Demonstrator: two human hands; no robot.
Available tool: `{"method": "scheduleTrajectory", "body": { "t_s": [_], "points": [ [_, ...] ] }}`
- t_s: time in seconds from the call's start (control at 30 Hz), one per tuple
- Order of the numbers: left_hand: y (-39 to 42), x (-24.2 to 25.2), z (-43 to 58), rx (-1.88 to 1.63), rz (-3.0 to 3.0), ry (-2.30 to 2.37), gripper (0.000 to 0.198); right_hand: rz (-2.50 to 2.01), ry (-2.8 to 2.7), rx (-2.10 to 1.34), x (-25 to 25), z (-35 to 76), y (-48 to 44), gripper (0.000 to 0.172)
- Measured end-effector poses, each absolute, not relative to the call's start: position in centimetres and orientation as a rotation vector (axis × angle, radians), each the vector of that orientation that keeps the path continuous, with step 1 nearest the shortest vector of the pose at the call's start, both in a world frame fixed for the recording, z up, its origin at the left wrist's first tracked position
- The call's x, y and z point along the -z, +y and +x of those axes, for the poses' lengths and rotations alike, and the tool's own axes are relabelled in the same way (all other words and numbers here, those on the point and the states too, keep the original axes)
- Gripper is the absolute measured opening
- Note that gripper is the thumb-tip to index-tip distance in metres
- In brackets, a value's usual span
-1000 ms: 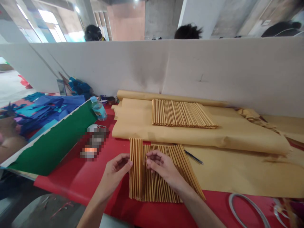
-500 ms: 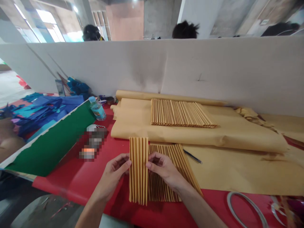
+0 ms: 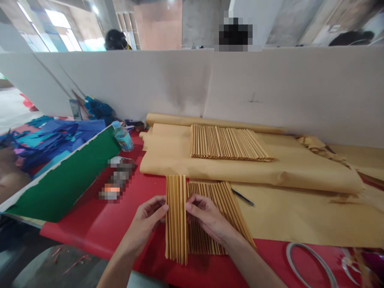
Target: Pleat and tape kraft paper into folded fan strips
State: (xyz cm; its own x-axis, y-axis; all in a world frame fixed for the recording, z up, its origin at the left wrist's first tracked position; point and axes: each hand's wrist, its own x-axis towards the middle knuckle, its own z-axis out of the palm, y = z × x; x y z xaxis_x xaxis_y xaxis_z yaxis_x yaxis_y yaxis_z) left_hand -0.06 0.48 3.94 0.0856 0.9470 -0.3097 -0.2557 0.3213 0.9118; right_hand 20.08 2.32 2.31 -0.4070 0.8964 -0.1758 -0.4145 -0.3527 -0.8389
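Between my two hands a strip of pleated brown paper [image 3: 176,232] stands upright, its narrow folds running top to bottom. My left hand [image 3: 151,214] pinches its left edge between thumb and fingers. On the opposite edge my right hand [image 3: 207,216] has thumb and curled fingers closed on the folds. More pleated paper [image 3: 237,212] spreads out on the red table cover behind and under my right hand; whether it joins the held strip is hidden. A larger pleated sheet [image 3: 228,144] lies farther back on flat brown paper [image 3: 168,160].
A black pen-like tool [image 3: 243,197] lies right of the pleats. At the left are a water bottle [image 3: 123,138], a blurred-out object [image 3: 117,180] and a green panel [image 3: 69,180]. A pale ring [image 3: 312,260] rests at front right. A white partition [image 3: 135,84] closes off the back.
The held strip has shifted slightly right and down, and its pleats look pressed a little closer together. My left hand has moved slightly right; my right hand is almost unchanged.
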Motion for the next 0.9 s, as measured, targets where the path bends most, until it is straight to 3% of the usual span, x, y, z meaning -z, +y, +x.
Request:
{"method": "scheduleTrajectory", "body": {
  "t_s": [0.53, 0.77, 0.9],
  "points": [
    [0.4, -3.9, -0.1, -1.067, 0.712, 1.031, 0.038, -0.805, -0.924, -1.909, -1.6, 20.3, 2.4, 0.037],
    [0.5, -3.7, -1.1, -1.132, 0.791, 1.141, 0.039, -1.088, -1.345, -1.434, -2.2, 20.9, 2.8, 0.035],
    [0.6, -3.5, -1.7, -1.133, 0.903, 1.178, 0.037, -1.166, -1.383, -1.326, -2.4, 21.1, 2.8, 0.029]
  ]
}}
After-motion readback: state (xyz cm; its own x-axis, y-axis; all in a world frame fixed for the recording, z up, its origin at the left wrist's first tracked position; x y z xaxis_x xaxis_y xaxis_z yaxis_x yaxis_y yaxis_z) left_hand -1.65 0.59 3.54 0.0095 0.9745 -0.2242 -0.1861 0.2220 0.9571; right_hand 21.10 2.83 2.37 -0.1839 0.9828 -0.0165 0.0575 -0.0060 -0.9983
